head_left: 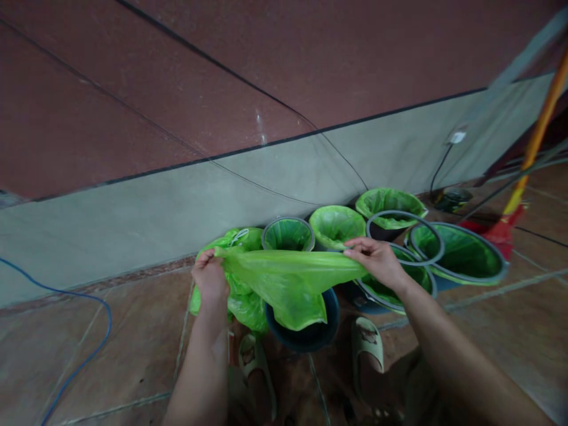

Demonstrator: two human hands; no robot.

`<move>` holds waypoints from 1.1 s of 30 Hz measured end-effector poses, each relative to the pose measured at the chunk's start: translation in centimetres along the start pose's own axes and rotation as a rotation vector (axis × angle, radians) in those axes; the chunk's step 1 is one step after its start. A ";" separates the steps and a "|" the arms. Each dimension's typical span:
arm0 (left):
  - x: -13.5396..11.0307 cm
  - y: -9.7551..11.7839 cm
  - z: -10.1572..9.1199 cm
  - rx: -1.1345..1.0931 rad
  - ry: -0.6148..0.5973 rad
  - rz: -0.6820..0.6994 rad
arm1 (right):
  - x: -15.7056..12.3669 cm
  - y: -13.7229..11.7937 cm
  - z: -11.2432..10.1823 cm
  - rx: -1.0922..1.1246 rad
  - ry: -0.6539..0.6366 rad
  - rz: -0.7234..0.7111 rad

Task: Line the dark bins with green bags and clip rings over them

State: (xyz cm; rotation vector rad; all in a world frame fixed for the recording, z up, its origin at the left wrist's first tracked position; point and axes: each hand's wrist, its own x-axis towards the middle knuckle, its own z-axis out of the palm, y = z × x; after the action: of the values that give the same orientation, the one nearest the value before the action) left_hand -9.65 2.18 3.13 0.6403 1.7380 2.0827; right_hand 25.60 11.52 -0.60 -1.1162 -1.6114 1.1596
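The left hand (pixel 211 278) and right hand (pixel 375 258) pinch opposite ends of a green bag (pixel 284 275), spread above a dark bucket (pixel 306 339) just beyond the sandals (pixel 367 337). An even, gentle pull should keep its edge taut without tearing. Crumpled green plastic (pixel 248 307) crowds the left; lined bins (pixel 503 269) and a grey ring (pixel 406 213) crowd the right.

Left hand (pixel 210 278), right hand (pixel 376 259): your two
Green bag (pixel 293 269) in your grip: one
Green-lined bins (pixel 446 283): five
Bin below your bag (pixel 306 342): one
Loose grey ring (pixel 394 212): one
Your sandals (pixel 368 338): two
Blue cable (pixel 109 322): one
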 end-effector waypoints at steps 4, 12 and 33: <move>0.8 -0.2 -0.7 -0.011 0.062 -0.039 | -0.6 -0.4 -0.6 0.145 -0.245 0.103; 1.9 -1.0 -1.3 0.040 0.033 0.047 | 1.6 1.9 -0.2 0.109 -0.035 0.182; -2.3 -1.5 2.4 0.411 -0.351 0.121 | 4.1 3.0 0.2 -0.533 0.673 -0.231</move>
State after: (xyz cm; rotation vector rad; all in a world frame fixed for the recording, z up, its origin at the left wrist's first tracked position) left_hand -6.43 3.24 1.76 1.1762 1.9591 1.5608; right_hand 24.95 15.96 -2.99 -1.4084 -1.4661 0.1444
